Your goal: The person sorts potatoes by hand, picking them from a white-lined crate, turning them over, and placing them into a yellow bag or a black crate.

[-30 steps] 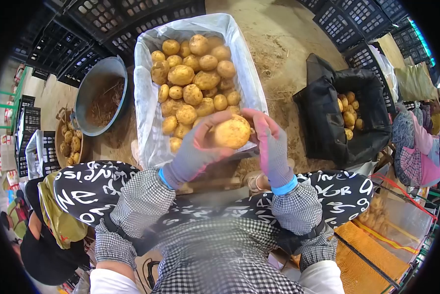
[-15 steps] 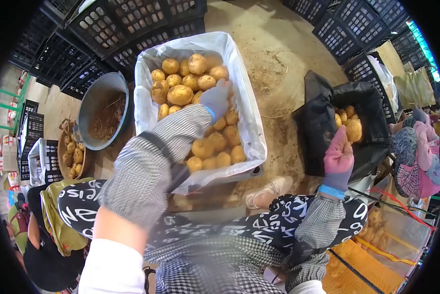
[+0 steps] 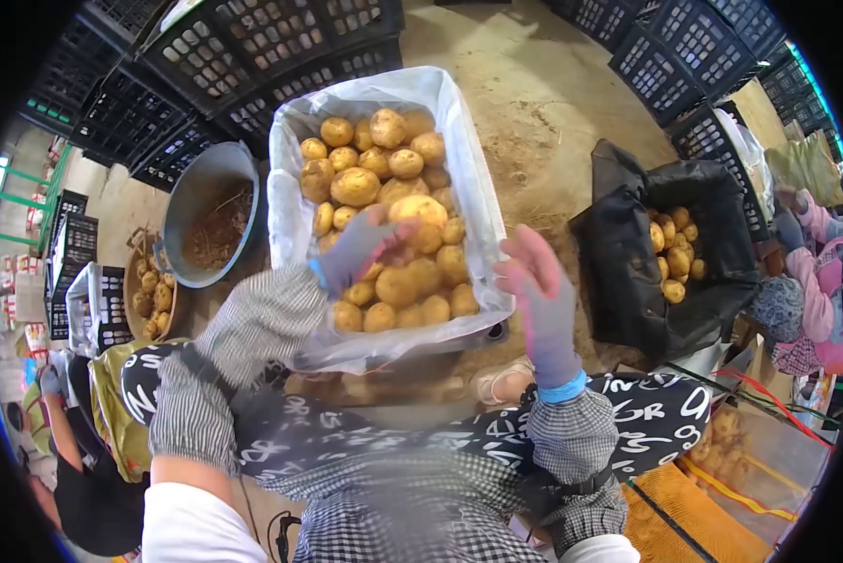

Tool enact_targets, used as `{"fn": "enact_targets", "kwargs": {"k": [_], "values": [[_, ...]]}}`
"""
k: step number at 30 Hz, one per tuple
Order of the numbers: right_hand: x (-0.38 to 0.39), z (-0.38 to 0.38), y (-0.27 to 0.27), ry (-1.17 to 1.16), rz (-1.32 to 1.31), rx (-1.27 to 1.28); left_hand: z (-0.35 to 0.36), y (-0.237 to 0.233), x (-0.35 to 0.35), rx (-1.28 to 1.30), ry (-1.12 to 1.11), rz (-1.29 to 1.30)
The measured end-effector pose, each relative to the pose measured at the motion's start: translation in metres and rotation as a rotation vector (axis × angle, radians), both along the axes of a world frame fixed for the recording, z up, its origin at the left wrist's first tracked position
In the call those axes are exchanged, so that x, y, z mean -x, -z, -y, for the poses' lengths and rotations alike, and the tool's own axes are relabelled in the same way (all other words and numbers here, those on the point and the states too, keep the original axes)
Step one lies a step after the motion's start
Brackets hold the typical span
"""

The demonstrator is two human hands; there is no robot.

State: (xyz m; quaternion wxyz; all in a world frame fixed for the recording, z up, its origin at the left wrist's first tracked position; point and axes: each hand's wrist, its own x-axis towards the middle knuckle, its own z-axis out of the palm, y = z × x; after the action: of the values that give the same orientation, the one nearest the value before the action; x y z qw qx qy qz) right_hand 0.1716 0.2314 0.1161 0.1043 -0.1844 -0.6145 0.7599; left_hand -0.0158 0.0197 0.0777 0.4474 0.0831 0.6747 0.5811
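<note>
A crate lined with white plastic [image 3: 482, 202] stands in front of me, full of yellow potatoes [image 3: 356, 187]. My left hand [image 3: 360, 249], in a grey and pink glove, hovers over its near left part. Those fingers are slightly blurred and apart, close to a large pale potato [image 3: 417, 214], with no grip on it visible. Over the crate's right rim is my right hand [image 3: 541, 291], gloved alike, its fingers stretched and spread with nothing in them. Right of it, a black-lined crate [image 3: 618, 220] holds several potatoes [image 3: 673, 246].
A grey-blue tub [image 3: 173, 220] with soil and debris stands at left, by a basket of potatoes [image 3: 149, 296]. Stacked black crates [image 3: 252, 56] rise behind. Other people [image 3: 806, 281] sit at right and far left. An orange mesh sack [image 3: 693, 521] lies near my right knee.
My left hand has drawn back from the middle of the potatoes toward the near left. My right hand has moved left from the black-lined crate to the white-lined crate's rim, fingers spreading.
</note>
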Motion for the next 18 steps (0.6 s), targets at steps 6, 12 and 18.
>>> {"fn": "enact_targets", "kwargs": {"k": [6,12,18], "values": [[0.003,0.055,0.007,-0.279,-0.067,-0.293,0.038,-0.061,-0.104,-0.232,-0.040,0.184],[-0.001,0.054,-0.006,-0.295,0.123,0.091,0.051,-0.065,-0.124,-0.164,-0.082,0.236],[-0.008,0.073,-0.001,-0.288,0.235,-0.152,0.042,-0.065,-0.130,-0.181,-0.057,0.134]]}}
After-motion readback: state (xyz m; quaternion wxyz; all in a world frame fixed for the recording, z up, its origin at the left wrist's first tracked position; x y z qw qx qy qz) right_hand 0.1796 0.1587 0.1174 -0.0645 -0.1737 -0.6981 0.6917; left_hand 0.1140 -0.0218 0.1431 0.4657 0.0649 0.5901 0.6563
